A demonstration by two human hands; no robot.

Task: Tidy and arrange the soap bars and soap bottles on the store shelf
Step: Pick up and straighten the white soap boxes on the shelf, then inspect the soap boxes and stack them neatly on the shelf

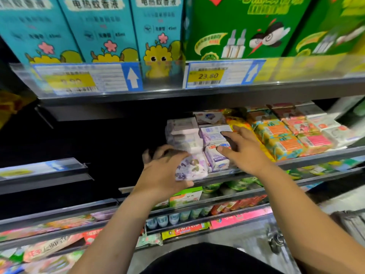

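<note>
My left hand (166, 173) grips a soap pack with a purple flower print (192, 168) at the front edge of the middle shelf (316, 155). Behind that pack rises a stack of pale lilac soap packs (182, 135). My right hand (243, 149) reaches over a row of white and purple boxed soap bars (214, 133); its fingers are spread and touch the tops of the boxes. Further right lie yellow and orange wrapped soap bars (276, 135) and pink and white ones (316, 131).
The shelf above carries teal boxes (98, 28) and green boxes (237, 26) behind price tags (205, 76). The left part of the middle shelf is dark. Lower shelves hold green packs (185, 196), small bottles (167, 219) and red packets (237, 206).
</note>
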